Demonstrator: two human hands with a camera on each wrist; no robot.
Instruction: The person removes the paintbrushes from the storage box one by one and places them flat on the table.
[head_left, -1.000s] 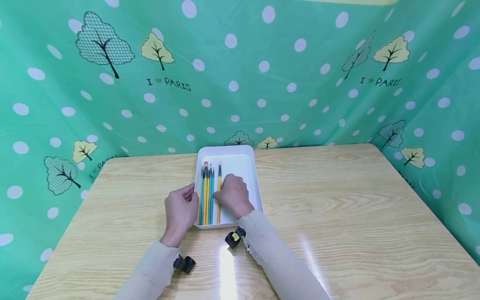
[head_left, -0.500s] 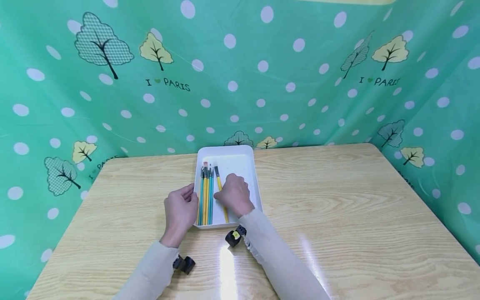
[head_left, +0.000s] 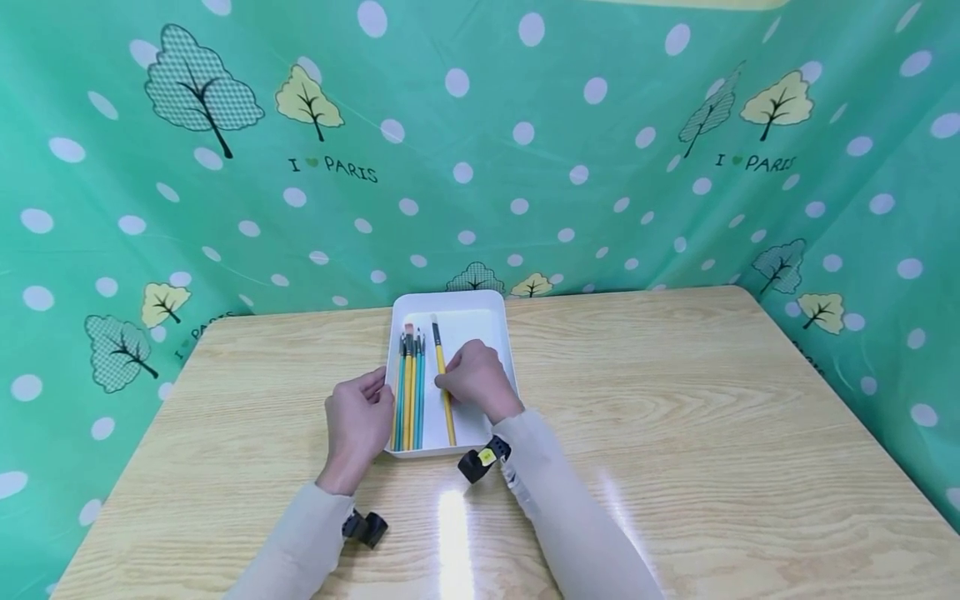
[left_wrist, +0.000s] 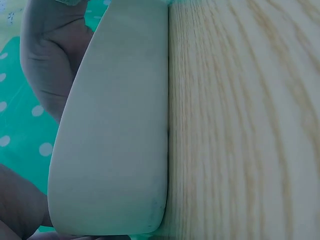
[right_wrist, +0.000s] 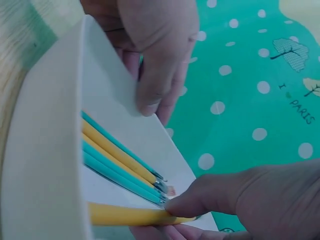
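Note:
A white tray (head_left: 480, 321) lies on the table, and my left hand (head_left: 360, 421) pinches its left rim, thumb on the inside and fingers outside. Inside the tray my right hand (head_left: 483, 382) holds a yellow paintbrush (head_left: 449, 421) by its handle, between thumb and fingers. The brush slants slightly, bristles away from me, handle end near the tray's front wall. To its left, several yellow and teal paintbrushes (head_left: 410, 392) lie side by side along the tray's left wall. In the right wrist view, the held yellow paintbrush (right_wrist: 125, 215) sits apart from that row.
The wooden table (head_left: 675, 417) extends to both sides of the tray and in front of it. A green dotted curtain (head_left: 525, 167) hangs behind the table, close to the tray's far edge. Each wrist wears a small black camera (head_left: 365, 529).
The yellow paintbrush has tilted from straight to slanted, then shifted a little away from me. My right hand has moved slightly right, while my left hand keeps its hold on the tray.

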